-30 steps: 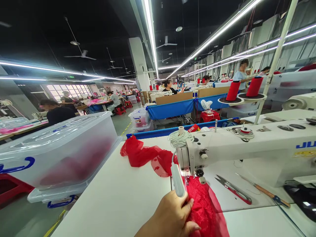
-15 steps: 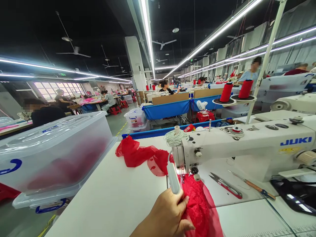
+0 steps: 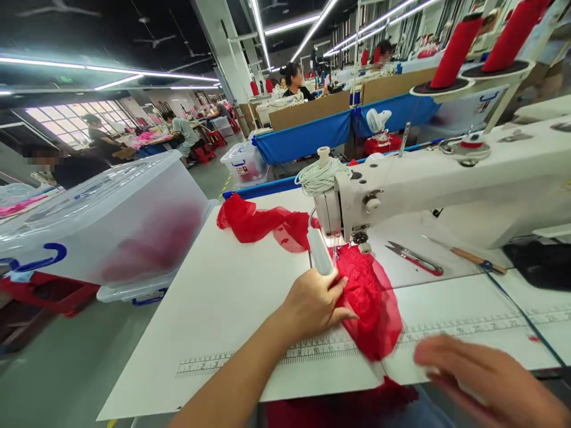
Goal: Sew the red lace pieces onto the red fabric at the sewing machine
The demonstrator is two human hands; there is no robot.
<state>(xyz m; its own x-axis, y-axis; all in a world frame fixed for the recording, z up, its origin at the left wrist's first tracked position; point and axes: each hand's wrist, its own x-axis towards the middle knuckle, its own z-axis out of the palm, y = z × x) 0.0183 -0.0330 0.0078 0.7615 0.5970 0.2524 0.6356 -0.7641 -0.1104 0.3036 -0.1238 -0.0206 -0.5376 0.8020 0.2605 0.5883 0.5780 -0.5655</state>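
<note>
Red lace and sheer fabric (image 3: 368, 291) lies under the needle area of a white sewing machine (image 3: 446, 184) and runs toward the table's front edge. My left hand (image 3: 314, 300) is on its left side, fingers curled on the cloth just in front of the presser foot, partly below a white gooseneck lamp (image 3: 320, 252). Motion blurs my right hand (image 3: 473, 368), which is over the front edge, right of the fabric, fingers stretched out and apparently holding nothing. More red fabric (image 3: 339, 407) hangs below the edge. Behind the needle, a sheer red length (image 3: 250, 220) trails left.
Red-handled thread snips (image 3: 414, 258) and a wooden-handled pointed tool (image 3: 473, 258) lie on the machine bed. A ruler strip (image 3: 303, 353) runs along the front. Clear plastic bins (image 3: 147, 208) stand left of the table; red thread spools (image 3: 455, 50) rise behind the machine. Other people sit farther back.
My view has tilted downward, showing more of the table front. My right hand has come into view at lower right. My left hand remains on the fabric near the needle.
</note>
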